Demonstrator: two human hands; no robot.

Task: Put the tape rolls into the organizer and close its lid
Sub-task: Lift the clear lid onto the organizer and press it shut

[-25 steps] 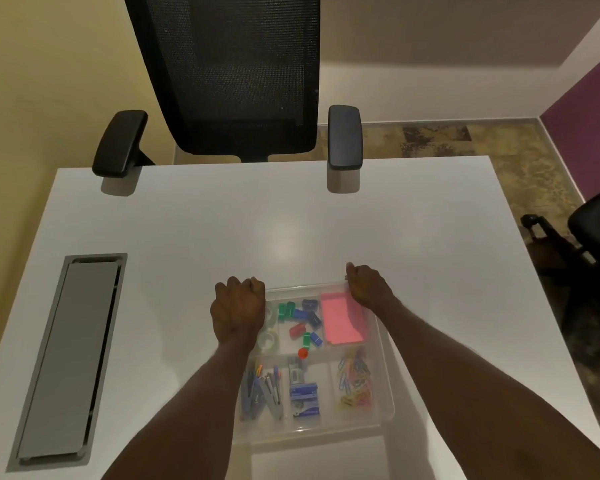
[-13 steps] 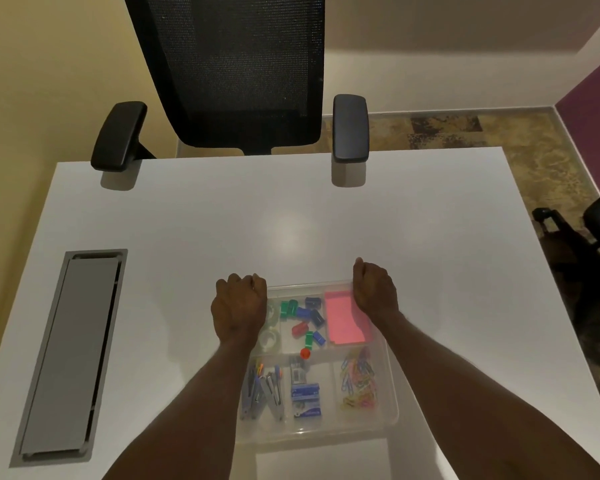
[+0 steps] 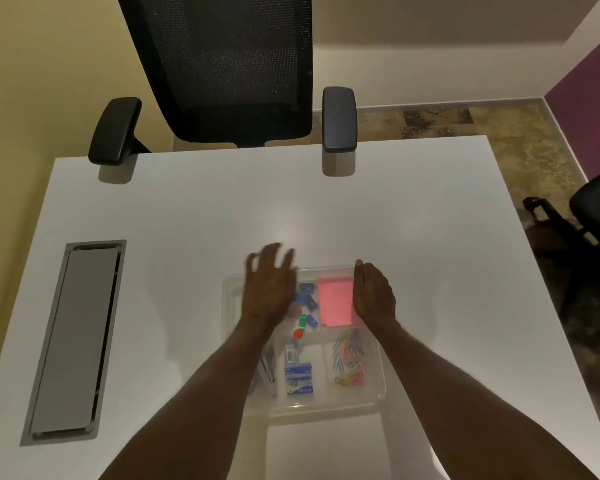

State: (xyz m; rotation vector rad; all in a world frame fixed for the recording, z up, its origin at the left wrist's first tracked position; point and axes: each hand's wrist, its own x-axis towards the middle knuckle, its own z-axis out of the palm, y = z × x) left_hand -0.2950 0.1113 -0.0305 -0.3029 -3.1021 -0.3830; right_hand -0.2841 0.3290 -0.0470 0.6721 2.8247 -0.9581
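Observation:
The clear plastic organizer (image 3: 374,401) sits on the white desk (image 3: 187,220), close to me. My left hand (image 3: 269,292) hovers over its far left compartment, blurred, with fingers spread and nothing in them. It hides the tape rolls. My right hand (image 3: 373,296) rests on the far right corner, beside the pink sticky notes (image 3: 333,303). Its fingers curl out of sight. Whether the see-through lid is on cannot be told.
Other compartments hold coloured paper clips (image 3: 349,362), blue staple boxes (image 3: 298,375) and small blue and green clips (image 3: 307,303). A grey cable hatch (image 3: 75,341) is set into the desk at left. A black mesh chair (image 3: 229,64) stands beyond the far edge, another chair (image 3: 596,209) at right.
My left hand has gone from a fist at the organizer's far left edge to spread fingers, shifting right and forward over the box. My right hand has barely moved.

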